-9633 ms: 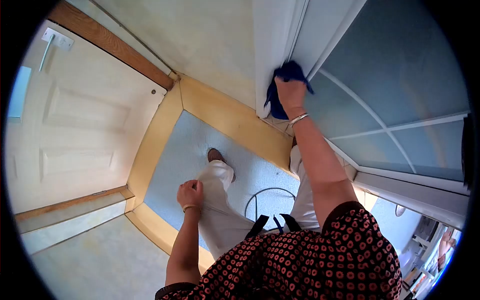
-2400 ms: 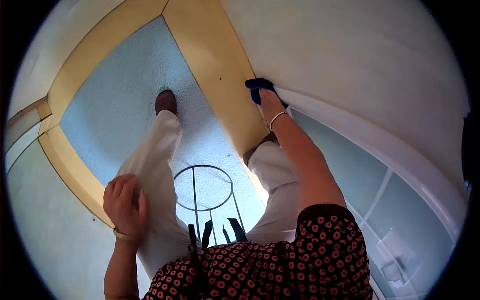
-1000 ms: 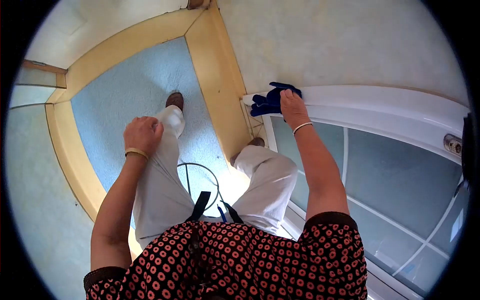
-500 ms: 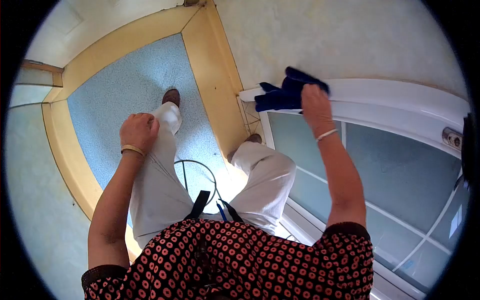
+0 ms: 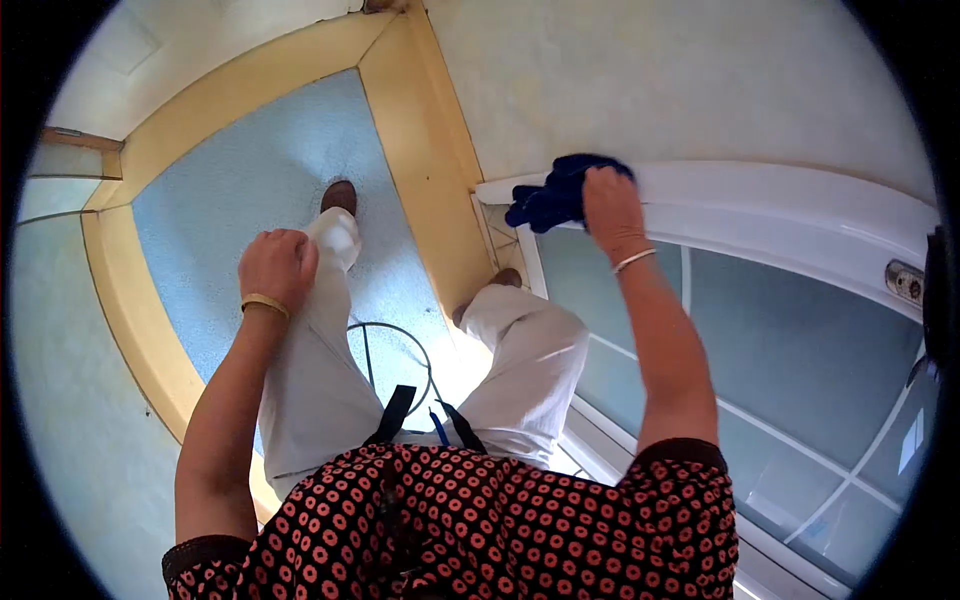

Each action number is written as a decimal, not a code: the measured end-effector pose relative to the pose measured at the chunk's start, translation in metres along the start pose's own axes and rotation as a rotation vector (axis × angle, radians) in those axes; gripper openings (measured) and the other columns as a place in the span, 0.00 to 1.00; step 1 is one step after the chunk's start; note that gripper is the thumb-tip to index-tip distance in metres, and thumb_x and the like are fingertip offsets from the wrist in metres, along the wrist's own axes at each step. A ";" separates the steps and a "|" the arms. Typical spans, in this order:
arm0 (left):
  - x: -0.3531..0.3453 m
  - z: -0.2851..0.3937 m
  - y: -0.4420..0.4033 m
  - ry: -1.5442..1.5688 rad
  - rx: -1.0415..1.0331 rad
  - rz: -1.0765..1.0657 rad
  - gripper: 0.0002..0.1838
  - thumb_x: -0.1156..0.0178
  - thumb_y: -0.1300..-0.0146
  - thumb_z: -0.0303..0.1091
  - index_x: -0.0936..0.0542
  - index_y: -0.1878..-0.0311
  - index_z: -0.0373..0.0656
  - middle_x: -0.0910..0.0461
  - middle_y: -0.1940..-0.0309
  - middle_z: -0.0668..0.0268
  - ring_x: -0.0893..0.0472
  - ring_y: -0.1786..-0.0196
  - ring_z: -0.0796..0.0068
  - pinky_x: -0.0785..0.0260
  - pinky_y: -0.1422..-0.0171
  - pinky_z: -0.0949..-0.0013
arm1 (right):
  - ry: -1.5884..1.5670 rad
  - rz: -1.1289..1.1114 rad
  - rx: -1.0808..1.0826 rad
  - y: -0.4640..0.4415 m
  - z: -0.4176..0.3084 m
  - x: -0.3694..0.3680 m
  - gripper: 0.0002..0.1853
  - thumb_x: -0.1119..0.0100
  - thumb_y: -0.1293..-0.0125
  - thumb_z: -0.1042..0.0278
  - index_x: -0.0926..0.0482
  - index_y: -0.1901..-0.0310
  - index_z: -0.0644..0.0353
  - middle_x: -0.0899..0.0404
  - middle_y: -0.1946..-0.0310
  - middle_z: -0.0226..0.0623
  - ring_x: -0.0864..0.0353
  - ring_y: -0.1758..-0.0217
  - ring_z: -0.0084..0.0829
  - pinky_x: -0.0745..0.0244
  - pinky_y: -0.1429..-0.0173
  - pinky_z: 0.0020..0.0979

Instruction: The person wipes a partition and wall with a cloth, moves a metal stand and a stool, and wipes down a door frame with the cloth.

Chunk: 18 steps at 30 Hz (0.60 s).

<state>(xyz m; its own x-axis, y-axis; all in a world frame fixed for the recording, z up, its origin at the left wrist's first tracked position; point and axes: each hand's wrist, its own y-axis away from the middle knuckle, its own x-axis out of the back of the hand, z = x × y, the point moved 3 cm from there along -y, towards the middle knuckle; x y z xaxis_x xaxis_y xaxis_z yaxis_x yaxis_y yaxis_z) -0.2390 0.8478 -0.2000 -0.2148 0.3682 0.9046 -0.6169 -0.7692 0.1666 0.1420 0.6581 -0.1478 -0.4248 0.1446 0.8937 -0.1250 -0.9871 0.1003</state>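
My right hand (image 5: 612,210) is closed on a dark blue cloth (image 5: 560,195), bunched up and pressed along the top of a white door frame (image 5: 720,190). Part of the cloth hangs past the fingers toward the left. My left hand (image 5: 277,265) rests by my left leg near the knee, fingers curled in a loose fist with the tips turned away from view. Nothing shows in it.
Below the white frame is a panelled glass door (image 5: 790,330) with a metal latch (image 5: 905,282) on its right. A yellow wooden doorframe (image 5: 415,170) borders the speckled blue floor (image 5: 250,180) under my left foot. A dark cable (image 5: 400,328) loops between my legs.
My right hand has shifted slightly left with the cloth, which is now bunched differently over the frame. The left hand stays in nearly the same place.
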 end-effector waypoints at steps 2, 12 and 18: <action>0.000 0.000 0.001 -0.006 -0.011 0.000 0.11 0.45 0.46 0.41 0.18 0.68 0.45 0.19 0.67 0.63 0.22 0.60 0.62 0.30 0.54 0.59 | 0.056 0.102 -0.127 -0.002 0.020 0.053 0.04 0.49 0.47 0.71 0.27 0.70 0.58 0.30 0.68 0.37 0.28 0.61 0.36 0.31 0.58 0.35; -0.007 -0.003 0.000 -0.026 -0.005 0.012 0.12 0.44 0.46 0.42 0.17 0.68 0.46 0.19 0.68 0.63 0.23 0.61 0.62 0.31 0.56 0.60 | 0.053 0.172 0.088 0.036 0.020 0.017 0.14 0.49 0.48 0.70 0.23 0.59 0.63 0.24 0.62 0.36 0.26 0.57 0.34 0.27 0.56 0.35; -0.005 0.007 -0.006 -0.063 0.021 -0.043 0.12 0.45 0.45 0.42 0.17 0.69 0.47 0.19 0.68 0.63 0.22 0.61 0.62 0.30 0.55 0.60 | -0.189 0.135 -0.003 0.010 -0.030 -0.070 0.12 0.48 0.48 0.70 0.23 0.61 0.63 0.23 0.61 0.36 0.26 0.52 0.32 0.29 0.52 0.33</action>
<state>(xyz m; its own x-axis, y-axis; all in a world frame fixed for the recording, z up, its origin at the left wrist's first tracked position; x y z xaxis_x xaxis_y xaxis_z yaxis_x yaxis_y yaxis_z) -0.2288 0.8467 -0.2025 -0.1403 0.3680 0.9192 -0.6085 -0.7644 0.2132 0.1435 0.6403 -0.2225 -0.2620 -0.0047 0.9651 -0.0807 -0.9964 -0.0268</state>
